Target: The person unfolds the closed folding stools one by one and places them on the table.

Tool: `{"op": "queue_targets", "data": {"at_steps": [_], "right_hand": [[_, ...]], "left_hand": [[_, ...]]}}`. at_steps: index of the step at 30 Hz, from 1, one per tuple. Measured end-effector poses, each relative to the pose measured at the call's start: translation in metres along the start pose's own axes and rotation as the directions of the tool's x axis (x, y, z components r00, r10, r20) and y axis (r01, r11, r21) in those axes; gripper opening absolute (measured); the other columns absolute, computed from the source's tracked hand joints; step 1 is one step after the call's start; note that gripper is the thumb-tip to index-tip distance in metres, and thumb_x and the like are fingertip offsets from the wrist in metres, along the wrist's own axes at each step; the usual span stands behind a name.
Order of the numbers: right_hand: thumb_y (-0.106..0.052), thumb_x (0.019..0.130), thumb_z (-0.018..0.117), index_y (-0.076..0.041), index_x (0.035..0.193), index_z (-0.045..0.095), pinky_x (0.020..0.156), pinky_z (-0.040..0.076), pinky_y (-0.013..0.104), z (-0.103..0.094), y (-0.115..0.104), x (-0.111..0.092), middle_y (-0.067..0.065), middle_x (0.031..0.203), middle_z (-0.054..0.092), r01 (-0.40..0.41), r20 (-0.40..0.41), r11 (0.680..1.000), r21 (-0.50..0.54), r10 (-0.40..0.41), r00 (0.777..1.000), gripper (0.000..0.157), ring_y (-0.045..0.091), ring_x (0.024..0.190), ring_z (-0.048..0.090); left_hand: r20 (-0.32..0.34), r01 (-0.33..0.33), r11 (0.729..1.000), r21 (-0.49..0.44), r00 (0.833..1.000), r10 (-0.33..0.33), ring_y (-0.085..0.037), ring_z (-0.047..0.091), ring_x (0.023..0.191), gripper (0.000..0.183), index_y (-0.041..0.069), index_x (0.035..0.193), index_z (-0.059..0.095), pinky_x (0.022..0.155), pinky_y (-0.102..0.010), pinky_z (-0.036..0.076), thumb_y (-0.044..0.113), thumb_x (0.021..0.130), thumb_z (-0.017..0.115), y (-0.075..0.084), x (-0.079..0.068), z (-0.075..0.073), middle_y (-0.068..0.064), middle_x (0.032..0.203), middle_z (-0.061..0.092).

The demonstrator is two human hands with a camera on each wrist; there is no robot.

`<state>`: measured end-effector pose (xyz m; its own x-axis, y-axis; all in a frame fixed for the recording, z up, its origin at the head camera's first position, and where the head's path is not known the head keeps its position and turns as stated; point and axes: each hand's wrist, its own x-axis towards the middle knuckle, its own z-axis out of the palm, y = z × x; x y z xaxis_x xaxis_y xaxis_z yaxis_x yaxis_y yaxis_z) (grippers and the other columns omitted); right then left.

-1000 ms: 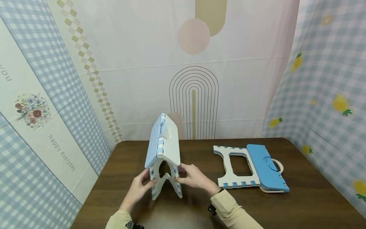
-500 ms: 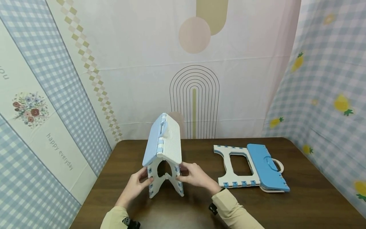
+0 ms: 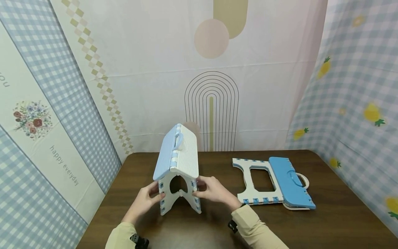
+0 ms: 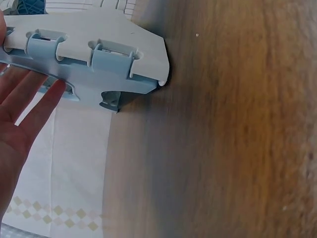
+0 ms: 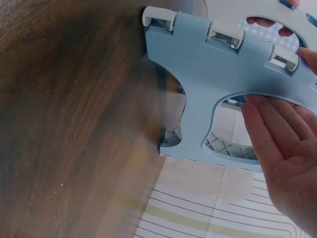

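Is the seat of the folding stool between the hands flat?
No: the folding stool has its blue seat panel and white seat panel sloping down from a central ridge like a roof.

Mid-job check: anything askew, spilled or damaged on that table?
No spill or damage shows. What stands out is the pale stool gripped by the left hand and right hand: its seat peaks like a roof instead of lying flat, so it seems only partly unfolded.
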<state>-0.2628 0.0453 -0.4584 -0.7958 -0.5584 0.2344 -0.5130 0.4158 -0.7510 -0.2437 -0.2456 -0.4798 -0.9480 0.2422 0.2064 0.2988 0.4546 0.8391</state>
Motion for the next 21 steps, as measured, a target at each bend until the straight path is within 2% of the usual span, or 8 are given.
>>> {"op": "queue_targets", "data": {"at_steps": [4,8,15,21], "right_hand": [[-0.019,0.084,0.074,-0.002,0.121,0.061,0.081,0.059,0.035,-0.002,0.0003,-0.0003,0.016,0.112,0.072,-0.01,0.003,1.0,0.005,0.01,1.0,0.042,0.027,0.102,0.07],[-0.019,0.084,0.074,-0.002,0.122,0.061,0.081,0.058,0.038,-0.0033,0.0014,-0.0014,0.015,0.112,0.071,-0.017,0.003,1.0,0.016,0.017,1.0,0.043,0.027,0.101,0.07],[-0.019,0.084,0.074,-0.001,0.121,0.061,0.08,0.059,0.035,-0.0053,0.0033,-0.0029,0.015,0.111,0.072,-0.012,0.009,1.0,0.007,0.012,1.0,0.043,0.027,0.101,0.07],[-0.017,0.083,0.074,0.0,0.117,0.063,0.081,0.058,0.041,-0.0076,0.0038,-0.0028,0.016,0.108,0.073,0.005,0.003,1.0,0.015,-0.005,1.0,0.04,0.028,0.1,0.071]], "left_hand": [[0.007,0.018,1.0,-0.013,1.0,-0.018,-0.038,0.063,0.113,0.059,-0.001,0.14,0.048,0.086,-0.026,0.053,0.012,0.087,0.07,0.0005,0.001,-0.0023,-0.025,0.122,0.065],[0.01,0.013,1.0,-0.007,1.0,-0.013,-0.039,0.063,0.113,0.06,-0.001,0.141,0.046,0.087,-0.029,0.055,0.012,0.088,0.07,-0.0004,0.0016,-0.0026,-0.025,0.122,0.065],[0.026,-0.001,1.0,-0.007,1.0,0.002,-0.039,0.063,0.113,0.058,0.0,0.139,0.047,0.086,-0.024,0.051,0.014,0.088,0.07,-0.0017,0.0003,-0.0043,-0.024,0.122,0.065],[0.02,-0.004,1.0,0.014,1.0,0.004,-0.038,0.064,0.112,0.056,0.002,0.139,0.048,0.086,-0.026,0.052,0.015,0.089,0.069,0.0003,-0.0009,-0.0062,-0.023,0.121,0.066]]}}
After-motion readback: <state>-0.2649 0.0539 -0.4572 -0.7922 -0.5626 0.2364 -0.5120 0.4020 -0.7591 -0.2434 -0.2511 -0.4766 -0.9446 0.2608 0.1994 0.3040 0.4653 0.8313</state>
